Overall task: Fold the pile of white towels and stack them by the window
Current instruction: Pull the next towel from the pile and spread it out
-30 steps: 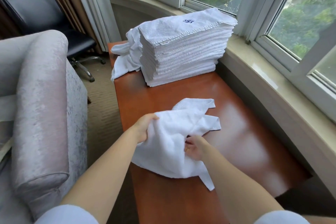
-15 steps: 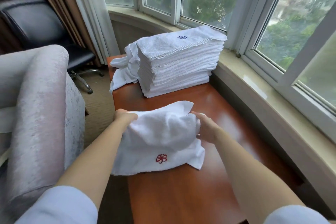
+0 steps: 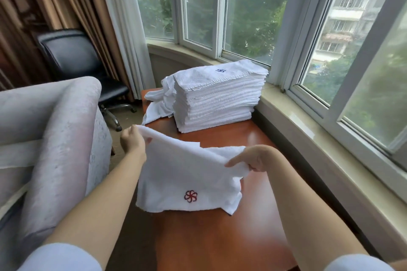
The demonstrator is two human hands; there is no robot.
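A white towel [image 3: 185, 174] with a red flower emblem hangs lifted above the brown table [image 3: 220, 237]. My left hand [image 3: 133, 143] pinches its upper left corner, and my right hand [image 3: 253, 158] pinches its upper right edge. The towel's lower hem rests on the table. A tall stack of folded white towels [image 3: 218, 99] with a blue emblem on top stands at the table's far end beside the window sill. Loose, unfolded white towels [image 3: 157, 101] lie bunched against the stack's left side.
A grey armchair [image 3: 55, 138] stands close on the left of the table. A black office chair [image 3: 72, 55] sits behind it by brown curtains. The window sill [image 3: 330, 138] runs along the table's right side.
Both hands have moved apart and raised the towel, spreading it from a crumpled bundle into a hanging sheet. The view has tilted upward.
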